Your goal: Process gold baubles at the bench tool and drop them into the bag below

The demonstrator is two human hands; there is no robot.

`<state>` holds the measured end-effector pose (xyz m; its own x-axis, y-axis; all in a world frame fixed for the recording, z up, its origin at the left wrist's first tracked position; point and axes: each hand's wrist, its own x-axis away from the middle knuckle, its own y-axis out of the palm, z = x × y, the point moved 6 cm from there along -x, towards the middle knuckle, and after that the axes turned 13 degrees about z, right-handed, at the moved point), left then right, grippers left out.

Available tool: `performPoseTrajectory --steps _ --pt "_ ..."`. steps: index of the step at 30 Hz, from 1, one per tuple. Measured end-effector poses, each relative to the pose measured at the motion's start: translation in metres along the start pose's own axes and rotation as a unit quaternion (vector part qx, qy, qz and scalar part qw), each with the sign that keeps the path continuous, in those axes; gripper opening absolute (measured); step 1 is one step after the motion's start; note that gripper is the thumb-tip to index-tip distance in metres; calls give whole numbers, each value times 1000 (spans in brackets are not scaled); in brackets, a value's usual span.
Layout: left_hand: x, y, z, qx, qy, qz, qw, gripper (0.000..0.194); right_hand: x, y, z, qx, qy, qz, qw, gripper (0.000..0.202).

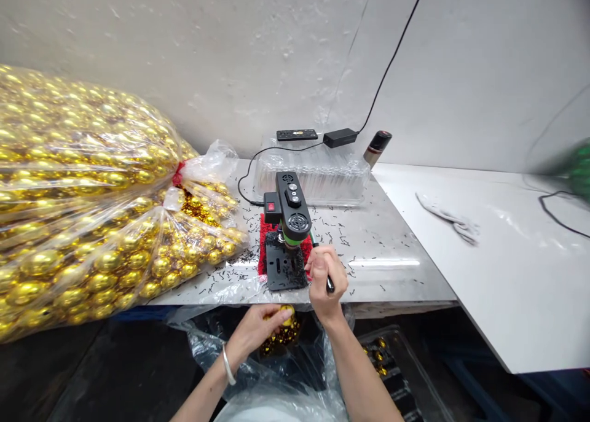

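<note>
Below the table's front edge, my left hand [259, 327] pinches a gold ball [287, 314] between thumb and fingers, over a plastic bag [207, 342] with more gold balls inside. My right hand [326, 281] is wrapped round a black-ended handle [330, 284] at the right side of a small black machine [292, 207]. The machine stands on a black base plate [279, 268] strewn with black shavings, on top of a red cloth [262, 244]. A green rod shows just above my right fingers. Nothing sits visibly under the machine's head, whose underside is partly hidden.
Large clear bags of gold balls [92, 225] fill the left. Behind the machine are a clear plastic box [313, 179], a power adapter [340, 137] and a spray can [378, 148]. A glove [447, 218] lies on the white table [498, 274]. A tray [391, 373] is low right.
</note>
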<state>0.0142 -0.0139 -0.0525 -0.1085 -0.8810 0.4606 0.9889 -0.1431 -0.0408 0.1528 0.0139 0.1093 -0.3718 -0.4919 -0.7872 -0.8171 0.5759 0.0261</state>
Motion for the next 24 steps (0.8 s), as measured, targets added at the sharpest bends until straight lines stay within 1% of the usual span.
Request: performPoseTrajectory --steps 1,2,3,4,5,6,7,8,9,11,12,14,17,19,21,24 --pt "6 2 -19 46 -68 5 997 45 2 0 1 -1 0 3 1000 28" --pt "11 2 -36 99 -141 21 985 48 4 0 2 -1 0 4 1000 28" --pt "17 3 -52 155 -210 34 965 48 5 0 3 -2 -1 3 1000 28" --pt "22 4 -63 211 -268 38 939 47 5 0 3 -2 -2 2 1000 28" --pt "27 6 -69 263 -309 30 914 43 6 0 4 -2 -3 0 1000 28" --pt "31 7 -69 309 -331 9 891 37 6 0 4 -1 -4 -1 1000 28" --pt "34 8 -65 348 -336 -17 875 31 6 0 4 0 -3 0 1000 28" --pt "36 7 -57 377 -326 -43 866 27 6 0 4 1 -1 3 1000 29" --pt "37 6 -47 396 -308 -65 862 28 7 0 4 0 2 7 1000 29" --pt "37 2 -23 405 -263 -87 871 34 8 0 5 -2 6 15 1000 31" --pt "35 0 -11 400 -237 -85 881 36 9 0 6 -5 7 17 1000 31" --pt "27 -4 11 381 -189 -59 903 35 10 0 6 -9 7 17 1000 31" --pt "9 -9 35 353 -144 4 924 31 11 0 6 -6 1 10 1000 30" --pt "-3 -11 46 348 -125 42 928 30 11 0 6 2 -3 3 1000 29" --pt "-13 -14 55 357 -105 65 926 32 11 0 6 4 -6 -3 1000 28" --pt "-24 -16 64 372 -81 68 922 30 12 0 6 -4 -12 -3 1000 28"
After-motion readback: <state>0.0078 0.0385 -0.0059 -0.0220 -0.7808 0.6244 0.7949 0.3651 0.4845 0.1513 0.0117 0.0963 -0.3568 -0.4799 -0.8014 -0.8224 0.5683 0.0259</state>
